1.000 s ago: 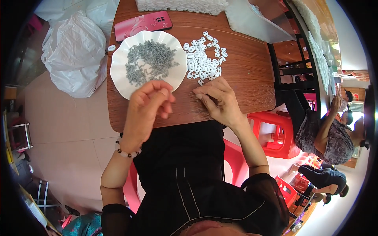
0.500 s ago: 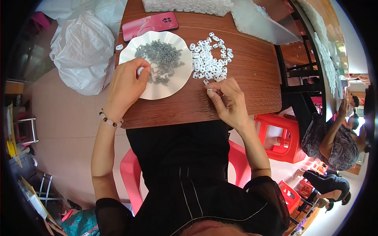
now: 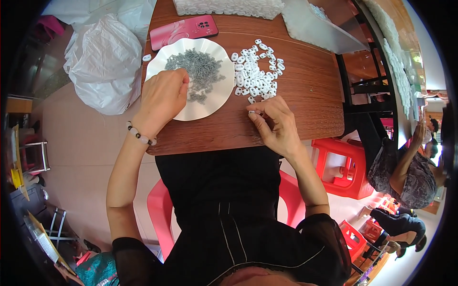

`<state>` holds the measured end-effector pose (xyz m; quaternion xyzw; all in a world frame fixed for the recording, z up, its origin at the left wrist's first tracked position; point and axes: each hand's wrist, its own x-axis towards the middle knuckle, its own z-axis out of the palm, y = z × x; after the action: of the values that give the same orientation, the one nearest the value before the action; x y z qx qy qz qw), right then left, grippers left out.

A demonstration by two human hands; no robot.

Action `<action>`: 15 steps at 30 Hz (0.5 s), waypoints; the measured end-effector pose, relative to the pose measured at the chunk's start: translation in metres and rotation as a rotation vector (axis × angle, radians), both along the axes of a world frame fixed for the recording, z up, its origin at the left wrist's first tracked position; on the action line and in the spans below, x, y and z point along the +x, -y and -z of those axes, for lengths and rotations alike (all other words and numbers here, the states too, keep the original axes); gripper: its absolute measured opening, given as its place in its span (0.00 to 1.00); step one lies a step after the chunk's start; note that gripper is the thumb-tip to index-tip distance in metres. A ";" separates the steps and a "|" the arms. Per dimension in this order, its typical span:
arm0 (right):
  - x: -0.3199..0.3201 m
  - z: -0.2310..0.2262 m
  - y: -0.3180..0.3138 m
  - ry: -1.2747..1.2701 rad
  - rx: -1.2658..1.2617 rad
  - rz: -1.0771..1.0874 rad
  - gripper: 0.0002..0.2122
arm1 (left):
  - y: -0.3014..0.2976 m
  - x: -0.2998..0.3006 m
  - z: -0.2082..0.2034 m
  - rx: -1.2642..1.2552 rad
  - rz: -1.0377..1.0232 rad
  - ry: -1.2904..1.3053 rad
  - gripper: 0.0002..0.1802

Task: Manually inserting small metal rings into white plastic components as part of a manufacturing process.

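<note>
My left hand point(image 3: 164, 97) is closed, its back turned up, above the left side of a scalloped cream plate point(image 3: 210, 108). Its curled fingertips are hidden, so what it holds cannot be seen. On the plate lies a loose heap of small grey rod-like pieces point(image 3: 198, 66). To the plate's right, small white plastic pieces with holes point(image 3: 255, 76) are piled on the table. Just below that pile, my right hand point(image 3: 277, 123) pinches one small white plastic piece point(image 3: 252, 112) between thumb and forefinger.
Behind the plate a pink phone point(image 3: 183, 32) lies on the brown wooden table point(image 3: 305, 90). A single white piece point(image 3: 147, 57) sits left of the plate. White trays point(image 3: 229, 7) stand at the back. A white plastic bag point(image 3: 105, 66) is to the left, a red stool point(image 3: 341, 169) to the right.
My left hand has turned over and shifted slightly right over the plate, hiding the white piece that showed between its fingers. My right hand keeps its pinch in nearly the same place.
</note>
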<state>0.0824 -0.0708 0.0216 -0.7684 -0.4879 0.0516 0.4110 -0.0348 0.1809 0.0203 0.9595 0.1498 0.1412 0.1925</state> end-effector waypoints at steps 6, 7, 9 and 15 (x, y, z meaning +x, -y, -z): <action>-0.001 0.001 -0.001 -0.031 -0.018 -0.015 0.06 | -0.002 0.008 -0.003 -0.143 0.009 -0.033 0.05; 0.000 0.001 -0.001 -0.026 -0.016 -0.015 0.06 | -0.001 0.008 -0.006 -0.198 -0.010 -0.037 0.06; 0.000 0.000 -0.001 -0.022 -0.016 -0.015 0.07 | -0.004 0.007 -0.008 -0.203 -0.015 -0.043 0.06; -0.001 -0.001 -0.003 -0.041 -0.025 -0.019 0.06 | -0.008 0.005 -0.003 -0.092 -0.002 -0.058 0.05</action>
<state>0.0814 -0.0677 0.0221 -0.7675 -0.4861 0.0773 0.4106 -0.0296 0.1888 0.0236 0.9531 0.1627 0.1066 0.2316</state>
